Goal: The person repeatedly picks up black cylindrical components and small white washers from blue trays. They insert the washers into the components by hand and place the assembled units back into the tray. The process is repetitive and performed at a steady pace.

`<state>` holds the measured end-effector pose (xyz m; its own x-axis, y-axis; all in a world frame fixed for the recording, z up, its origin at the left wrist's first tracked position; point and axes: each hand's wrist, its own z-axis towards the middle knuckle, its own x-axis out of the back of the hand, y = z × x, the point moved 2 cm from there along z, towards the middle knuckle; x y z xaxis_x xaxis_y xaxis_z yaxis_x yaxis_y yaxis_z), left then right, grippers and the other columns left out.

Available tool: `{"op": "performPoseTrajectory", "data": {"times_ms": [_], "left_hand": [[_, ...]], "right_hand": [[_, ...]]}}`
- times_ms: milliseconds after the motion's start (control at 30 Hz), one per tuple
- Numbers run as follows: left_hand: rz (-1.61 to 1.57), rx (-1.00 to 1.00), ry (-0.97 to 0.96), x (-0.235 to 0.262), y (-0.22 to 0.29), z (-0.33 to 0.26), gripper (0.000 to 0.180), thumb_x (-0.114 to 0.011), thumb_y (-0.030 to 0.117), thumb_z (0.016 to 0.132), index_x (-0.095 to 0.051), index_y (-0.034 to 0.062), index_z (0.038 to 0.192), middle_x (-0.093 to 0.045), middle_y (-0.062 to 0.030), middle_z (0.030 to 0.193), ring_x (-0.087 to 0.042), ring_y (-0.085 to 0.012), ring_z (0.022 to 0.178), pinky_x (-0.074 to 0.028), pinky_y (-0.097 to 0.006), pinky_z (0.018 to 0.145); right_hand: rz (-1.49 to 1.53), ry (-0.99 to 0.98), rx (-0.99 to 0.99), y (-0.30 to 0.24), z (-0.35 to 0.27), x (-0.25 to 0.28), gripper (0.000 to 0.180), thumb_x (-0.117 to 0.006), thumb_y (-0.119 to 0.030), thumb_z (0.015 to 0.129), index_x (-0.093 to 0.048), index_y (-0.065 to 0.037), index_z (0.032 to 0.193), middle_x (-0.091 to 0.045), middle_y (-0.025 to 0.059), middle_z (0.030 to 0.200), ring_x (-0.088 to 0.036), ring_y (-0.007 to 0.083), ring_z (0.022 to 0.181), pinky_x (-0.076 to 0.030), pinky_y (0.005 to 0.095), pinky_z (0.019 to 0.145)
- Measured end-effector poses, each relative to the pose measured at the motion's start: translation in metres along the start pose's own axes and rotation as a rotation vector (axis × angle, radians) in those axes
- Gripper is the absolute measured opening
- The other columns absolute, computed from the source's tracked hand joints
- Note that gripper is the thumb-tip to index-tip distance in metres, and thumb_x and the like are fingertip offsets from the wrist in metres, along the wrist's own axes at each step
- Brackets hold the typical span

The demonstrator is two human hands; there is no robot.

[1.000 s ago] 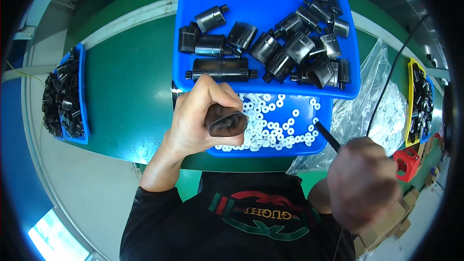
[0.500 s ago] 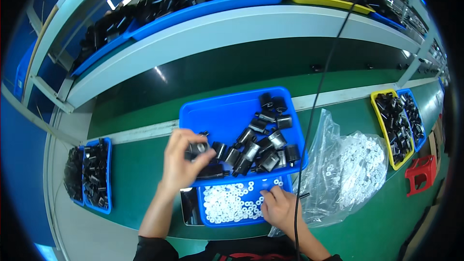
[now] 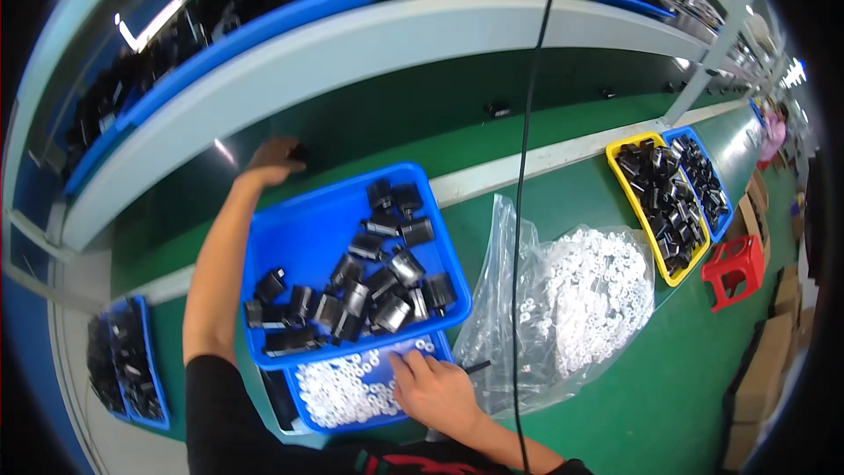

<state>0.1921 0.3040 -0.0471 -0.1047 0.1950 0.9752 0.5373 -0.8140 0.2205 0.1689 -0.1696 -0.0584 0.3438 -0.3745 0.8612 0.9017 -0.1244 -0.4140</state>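
My left hand (image 3: pixel 272 163) reaches past the large blue tray (image 3: pixel 338 188) to the dark green belt. Its fingers are closed at a small dark part (image 3: pixel 298 153), mostly in shadow, that looks like one of the black cylinders (image 3: pixel 354 297) in the tray. Those cylinders have short shafts, and some show a silvery side. My right hand (image 3: pixel 437 393) is low over a smaller blue tray (image 3: pixel 330 428) of white plastic washers (image 3: pixel 338 393), fingertips down among them. A thin black rod (image 3: pixel 477 368) sticks out from behind that hand and appears held in it.
A clear plastic bag (image 3: pixel 585 299) of white washers lies to the right. Beyond it are a yellow tray (image 3: pixel 670 280) and a blue tray of black parts, and a red stool (image 3: pixel 734 271). More filled trays stand at far left and on the shelf above. A black cable (image 3: pixel 520 211) hangs across the view.
My left hand has moved from over the large tray forward to the belt, carrying a dark part. My right hand stays at the washers. The whole view has shifted, so the trays appear farther left.
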Motion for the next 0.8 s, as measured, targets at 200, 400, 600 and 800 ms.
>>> {"op": "performPoseTrajectory", "data": {"times_ms": [200,400,600,800], "left_hand": [[0.013,-0.104,0.304,-0.003,0.048,-0.018,0.044,-0.072,0.033,0.082,-0.065,0.0037,0.115,-0.066,-0.0199,0.11,-0.063,-0.0377,0.103,-0.05,-0.045,0.09],[-0.202,-0.18,0.091,0.038,0.16,-0.146,0.039,-0.074,0.026,0.082,-0.066,0.0062,0.115,-0.063,-0.0118,0.093,-0.06,-0.025,0.074,-0.051,-0.038,0.07],[-0.193,-0.322,0.025,0.034,0.196,-0.228,0.067,-0.079,0.037,0.076,-0.058,0.0149,0.136,-0.051,-0.015,0.134,-0.051,-0.0342,0.121,-0.042,-0.044,0.099],[-0.028,-0.309,0.05,-0.011,0.193,-0.23,0.078,-0.056,0.057,0.09,-0.038,0.0111,0.15,-0.033,-0.0172,0.156,-0.028,-0.0362,0.145,-0.02,-0.051,0.118]], "right_hand": [[0.071,-0.022,0.016,0.002,0.002,0.005,0.028,-0.071,-0.014,0.075,-0.07,-0.006,0.102,-0.056,0.0026,0.085,-0.058,0.0151,0.061,-0.047,0.0291,0.052],[0.111,-0.001,0.058,0.005,-0.002,-0.001,0.021,-0.069,-0.007,0.073,-0.07,-0.008,0.094,-0.058,0.001,0.084,-0.057,0.0147,0.061,-0.045,0.0284,0.051],[0.132,-0.039,0.092,0.008,-0.003,0.002,0.029,-0.073,-0.009,0.069,-0.07,-0.011,0.097,-0.058,0.0007,0.084,-0.058,0.0166,0.062,-0.046,0.0304,0.052],[0.152,-0.029,0.152,0.008,-0.003,0.003,0.029,-0.072,-0.013,0.071,-0.069,-0.009,0.1,-0.058,0.002,0.086,-0.06,0.0172,0.064,-0.048,0.0312,0.055]]}}
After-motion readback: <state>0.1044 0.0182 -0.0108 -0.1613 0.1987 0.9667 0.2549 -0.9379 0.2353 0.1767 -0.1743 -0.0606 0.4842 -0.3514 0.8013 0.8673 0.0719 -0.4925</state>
